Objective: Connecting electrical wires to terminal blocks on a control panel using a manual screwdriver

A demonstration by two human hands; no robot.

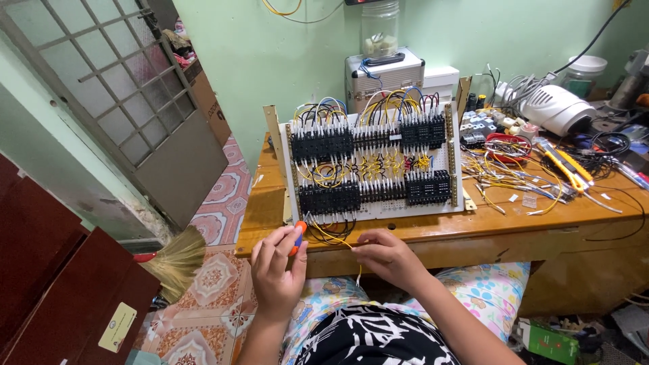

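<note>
Wiring panel [375,162], frame centre — relay rows largely wired, bottom leads loose. Left hand [277,270] grips an orange-handled screwdriver [297,238]; right hand [385,257] pinches a yellow wire [334,240] — lower centre, unconnected.

Left hand: the left hand [276,269] is closed around an orange-and-blue-handled screwdriver [297,238], held at the front edge of the wooden workbench [433,233].
Right hand: a thin yellow wire [333,238] is pinched by the right hand [384,255].
Panel: a white perforated wiring board with black relay sockets [375,162] is propped upright on the bench.
Wire: the yellow wire is led up to the board's lower edge.
Floor: a straw broom [177,260] is seen at the left.
</note>
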